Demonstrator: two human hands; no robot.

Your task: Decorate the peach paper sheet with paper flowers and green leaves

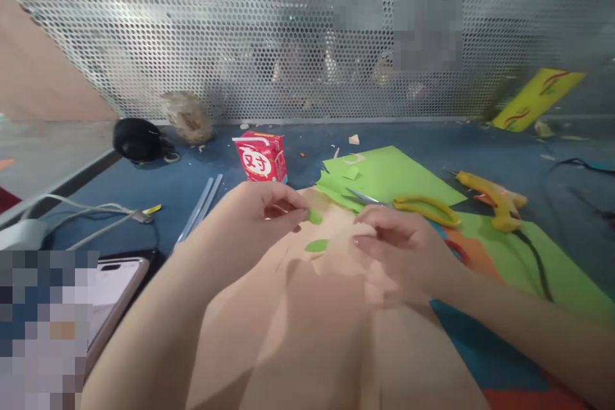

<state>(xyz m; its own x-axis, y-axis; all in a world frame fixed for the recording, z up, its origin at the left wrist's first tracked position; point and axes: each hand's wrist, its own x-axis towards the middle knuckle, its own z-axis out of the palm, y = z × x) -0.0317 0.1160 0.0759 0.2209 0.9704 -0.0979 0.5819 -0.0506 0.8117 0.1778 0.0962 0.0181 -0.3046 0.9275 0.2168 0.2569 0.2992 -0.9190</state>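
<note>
A large peach-coloured paper sheet (307, 327), creased and partly folded, spreads out below both hands. The fingers of my left hand (269, 211) are pinched together at the edge of a small green paper piece (315, 216). Just below it, a leaf-shaped green paper cutout (316, 246) lies on the peach paper. With thumb and fingers, my right hand (398, 237) grips a pale peach paper edge. Yellow-handled scissors (425, 208) lie behind my right hand, blades pointing left.
Green paper sheets (391, 170) lie behind and to the right, with a yellow glue gun (500, 202) on them. A red drink carton (263, 157), glue sticks (202, 205), a phone (118, 288) and white cables (96, 208) are on the left. A perforated metal panel (288, 32) closes the back.
</note>
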